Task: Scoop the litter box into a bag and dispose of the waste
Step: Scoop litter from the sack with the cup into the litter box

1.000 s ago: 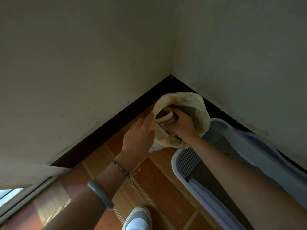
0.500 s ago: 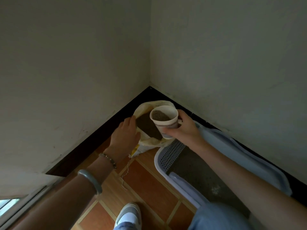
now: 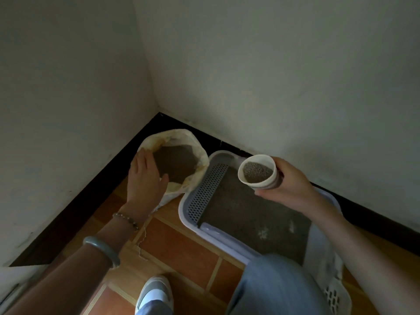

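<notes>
Right hand (image 3: 289, 180) hides cup (image 3: 264, 184) base; knee (image 3: 272, 285) overlaps the litter box (image 3: 223, 239).

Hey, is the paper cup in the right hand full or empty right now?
Full or nearly so. The cup, gripped in the right hand, shows grey granules reaching close to its rim.

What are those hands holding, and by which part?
The right hand grips a litter-filled cup round its lower side. The left hand holds nothing, resting flat against the rim of the bag.
</notes>
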